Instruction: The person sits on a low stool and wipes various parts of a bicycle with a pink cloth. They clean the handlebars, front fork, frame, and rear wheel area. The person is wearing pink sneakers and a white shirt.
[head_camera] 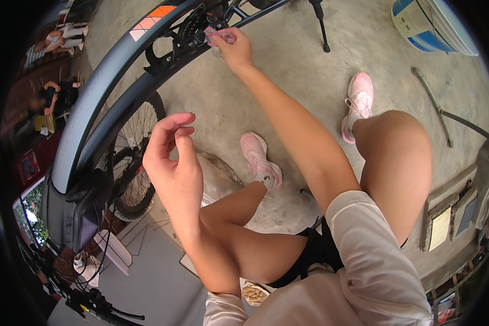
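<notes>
My right hand (237,48) pinches a crumpled pink-and-grey cloth (210,36). The cloth is against the dark bicycle frame (118,98), beside the chainring (186,30) and a black pedal-like part (196,38). Below the frame hangs my left hand (175,157), with nothing in it; its fingers are loosely curled and the thumb stands apart. Closest to that hand is the spoked front wheel (136,159). A black bottle cage (161,57) is fixed to the frame, and a black bag (75,212) is strapped to it near the handlebar (93,305).
A kickstand (321,28) reaches the concrete floor (293,73). On the right are a white-and-blue bucket (432,26) and a metal pipe stand (438,106). My pink shoes (254,153) are on the floor. Two people (61,38) sit at the far left. A packet of peanuts (254,294) lies beside me.
</notes>
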Demonstrator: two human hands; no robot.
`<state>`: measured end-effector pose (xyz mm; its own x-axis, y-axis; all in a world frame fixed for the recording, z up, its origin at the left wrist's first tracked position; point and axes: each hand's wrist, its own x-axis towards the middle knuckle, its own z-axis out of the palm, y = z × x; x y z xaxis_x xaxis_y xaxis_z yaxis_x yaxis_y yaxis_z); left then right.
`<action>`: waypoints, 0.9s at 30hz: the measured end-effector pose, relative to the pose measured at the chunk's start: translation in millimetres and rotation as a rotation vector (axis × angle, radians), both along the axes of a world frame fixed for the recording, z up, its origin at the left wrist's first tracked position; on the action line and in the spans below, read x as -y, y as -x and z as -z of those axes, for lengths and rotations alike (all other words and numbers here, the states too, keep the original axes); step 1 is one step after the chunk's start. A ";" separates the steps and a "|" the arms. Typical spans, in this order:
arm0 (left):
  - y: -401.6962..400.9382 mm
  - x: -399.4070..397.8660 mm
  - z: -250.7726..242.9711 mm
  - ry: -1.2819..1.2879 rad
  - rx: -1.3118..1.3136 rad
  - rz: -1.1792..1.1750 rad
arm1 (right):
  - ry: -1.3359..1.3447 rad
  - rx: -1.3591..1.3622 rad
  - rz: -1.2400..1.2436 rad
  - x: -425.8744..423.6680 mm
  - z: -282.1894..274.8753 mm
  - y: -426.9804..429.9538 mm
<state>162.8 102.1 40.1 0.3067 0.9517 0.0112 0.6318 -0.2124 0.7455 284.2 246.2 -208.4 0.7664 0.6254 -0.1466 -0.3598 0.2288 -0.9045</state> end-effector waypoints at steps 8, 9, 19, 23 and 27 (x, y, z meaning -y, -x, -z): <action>-6.3 3.8 -1.9 0.056 -0.009 -0.019 | 0.139 -0.410 0.026 -1.9 -3.9 0.1; -7.0 2.8 -3.6 0.079 -0.026 -0.031 | 0.153 -0.408 -0.009 -0.9 -0.3 -5.1; 0.3 -0.8 -3.1 -0.036 0.032 -0.057 | 0.145 -0.018 -0.137 -1.7 1.1 -16.2; -3.4 2.1 -10.4 0.004 0.042 -0.071 | 0.060 0.072 -0.061 -1.4 13.2 -21.0; -5.5 1.8 -10.2 -0.010 0.054 -0.071 | -0.068 0.197 0.039 -4.8 17.9 -34.9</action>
